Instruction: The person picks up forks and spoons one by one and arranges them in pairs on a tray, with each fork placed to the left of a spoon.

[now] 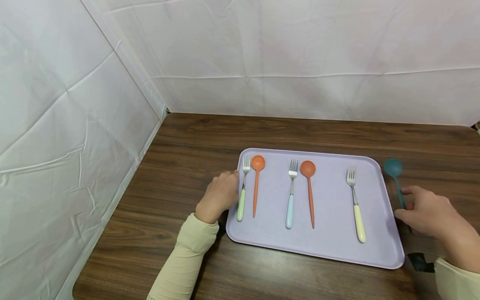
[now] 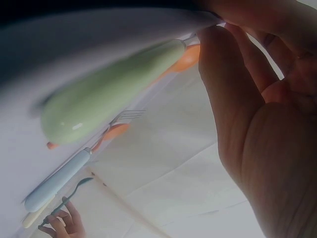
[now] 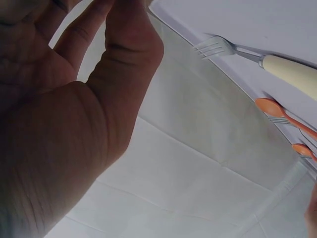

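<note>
A pale lilac tray (image 1: pixel 331 191) lies on the wooden table. My left hand (image 1: pixel 221 191) grips its left rim, with the thumb (image 2: pixel 228 84) at the edge in the left wrist view. Just right of the tray, my right hand (image 1: pixel 431 212) pinches a teal spoon (image 1: pixel 393 168) by its handle, bowl pointing away. On the tray, from left, lie a green-handled fork (image 1: pixel 241 204), an orange spoon (image 1: pixel 256 183), a blue-handled fork (image 1: pixel 290 208), a second orange spoon (image 1: pixel 310 191) and a yellow-handled fork (image 1: pixel 359 223). The right wrist view hides the teal spoon behind the hand.
The dark wooden table (image 1: pixel 168 166) extends around the tray. White sheeting (image 1: pixel 281 50) stands behind the table and along its left side. A small black object (image 1: pixel 421 262) lies near the tray's lower right corner, beside the right sleeve.
</note>
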`<state>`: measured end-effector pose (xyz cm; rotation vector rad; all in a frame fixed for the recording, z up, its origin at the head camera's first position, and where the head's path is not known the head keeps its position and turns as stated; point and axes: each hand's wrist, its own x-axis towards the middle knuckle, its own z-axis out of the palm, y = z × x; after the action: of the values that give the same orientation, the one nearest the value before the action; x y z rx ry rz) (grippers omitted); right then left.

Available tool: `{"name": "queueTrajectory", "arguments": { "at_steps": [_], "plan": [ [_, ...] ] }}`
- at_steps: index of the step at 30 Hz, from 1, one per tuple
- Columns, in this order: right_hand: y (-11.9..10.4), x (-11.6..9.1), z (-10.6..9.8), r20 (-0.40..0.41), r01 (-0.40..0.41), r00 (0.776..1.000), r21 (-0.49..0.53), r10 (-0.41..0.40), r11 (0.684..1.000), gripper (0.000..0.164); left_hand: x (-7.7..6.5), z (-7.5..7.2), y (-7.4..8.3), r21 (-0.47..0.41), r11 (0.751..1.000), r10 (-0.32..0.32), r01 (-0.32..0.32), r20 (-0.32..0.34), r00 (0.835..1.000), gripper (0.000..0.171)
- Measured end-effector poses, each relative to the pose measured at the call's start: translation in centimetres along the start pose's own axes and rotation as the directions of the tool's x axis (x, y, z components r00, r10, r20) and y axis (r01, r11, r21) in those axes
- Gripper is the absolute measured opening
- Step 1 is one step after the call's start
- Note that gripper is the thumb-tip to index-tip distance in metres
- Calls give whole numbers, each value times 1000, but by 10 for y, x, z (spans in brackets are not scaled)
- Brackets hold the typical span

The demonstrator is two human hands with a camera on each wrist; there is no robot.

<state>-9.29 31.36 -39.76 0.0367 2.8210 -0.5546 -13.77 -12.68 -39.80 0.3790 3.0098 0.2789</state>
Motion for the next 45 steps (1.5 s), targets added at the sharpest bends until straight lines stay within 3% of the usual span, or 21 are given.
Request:
{"name": "queueTrajectory", "arguments": {
  "at_steps": [26,45],
  "plan": [
    [-29,3,14,51,42,998,-23,-40,999,58,0,0,0,6,1000,20,-20,-8,1000,35],
    [-44,2,23,149,7,989,-14,-5,1000,64,-1,-3,2,-8,1000,-1,1,15,1000,38]
  ]
}}
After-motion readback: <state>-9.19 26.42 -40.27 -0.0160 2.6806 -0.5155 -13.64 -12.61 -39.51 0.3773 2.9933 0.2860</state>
